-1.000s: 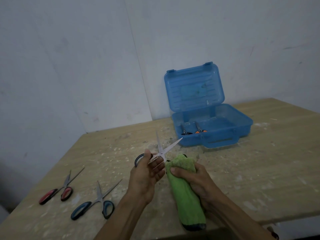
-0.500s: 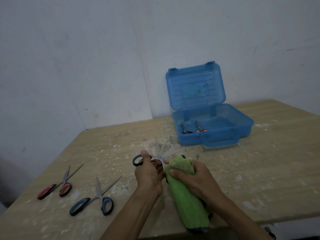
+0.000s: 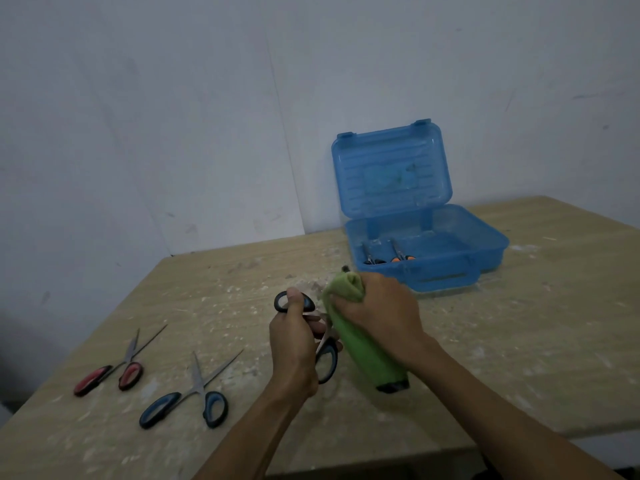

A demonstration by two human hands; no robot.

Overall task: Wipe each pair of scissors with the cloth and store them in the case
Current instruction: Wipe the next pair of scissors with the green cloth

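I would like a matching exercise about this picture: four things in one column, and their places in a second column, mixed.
1 red-handled metal scissors
2 black-handled metal scissors
3 green cloth
4 small orange-handled scissors

A gripped by right hand
B inside open blue plastic case
C lying on wooden table
D held in left hand

Pairs: 1-C, 2-D, 3-A, 4-B

Looks like a bare workshop or utility room: scuffed pale wooden worktable (image 3: 526,344) flecked with white dust and chips (paint or plaster, can't tell), plain whitewashed walls (image 3: 138,126) meeting in a corner.
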